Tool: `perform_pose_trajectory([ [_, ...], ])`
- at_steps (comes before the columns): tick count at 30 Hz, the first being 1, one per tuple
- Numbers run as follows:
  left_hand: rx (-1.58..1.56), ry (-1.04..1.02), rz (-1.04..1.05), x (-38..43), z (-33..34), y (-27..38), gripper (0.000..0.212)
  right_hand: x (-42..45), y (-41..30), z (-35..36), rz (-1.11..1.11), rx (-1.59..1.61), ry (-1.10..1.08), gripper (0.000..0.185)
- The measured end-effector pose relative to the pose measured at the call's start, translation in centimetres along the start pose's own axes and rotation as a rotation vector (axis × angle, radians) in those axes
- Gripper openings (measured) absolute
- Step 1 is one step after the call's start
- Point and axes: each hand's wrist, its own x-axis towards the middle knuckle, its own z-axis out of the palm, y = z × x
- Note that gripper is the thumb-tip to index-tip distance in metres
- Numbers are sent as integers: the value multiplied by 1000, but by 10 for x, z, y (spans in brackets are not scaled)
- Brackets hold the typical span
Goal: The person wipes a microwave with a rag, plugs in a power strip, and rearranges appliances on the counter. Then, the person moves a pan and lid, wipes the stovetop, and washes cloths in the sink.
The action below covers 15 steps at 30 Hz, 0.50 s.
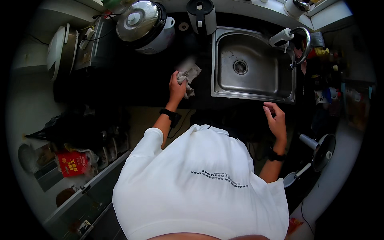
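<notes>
My left hand (177, 87) grips a crumpled, greyish-white cloth (189, 75) over the black countertop (144, 78), left of the sink. Part of the cloth spreads out past my fingers and another fold hangs toward the counter's front edge. My right hand (275, 117) hovers near the front right corner of the stainless steel sink (255, 97), fingers loosely curled and apart, holding nothing. A round drain (240, 67) shows in the basin, with small dark specks up and left of it. Each wrist wears a black band.
Behind the cloth stand an electric pressure cooker (150, 33) and an electric kettle (201, 18). A curved faucet (306, 42) rises at the sink's right. Bottles and packets crowd the far right, above a lidded pan (324, 153). A grey appliance (100, 45) sits at left.
</notes>
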Motion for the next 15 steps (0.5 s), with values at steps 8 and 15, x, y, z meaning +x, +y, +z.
perform_pose_trajectory([
  [8,480,-11,-79,-20,-33,-62,47,102,-43,80,-82,277,-34,23],
  [15,612,-182,41,-17,-30,-51,68,250,-85,183,-78,185,-41,75],
])
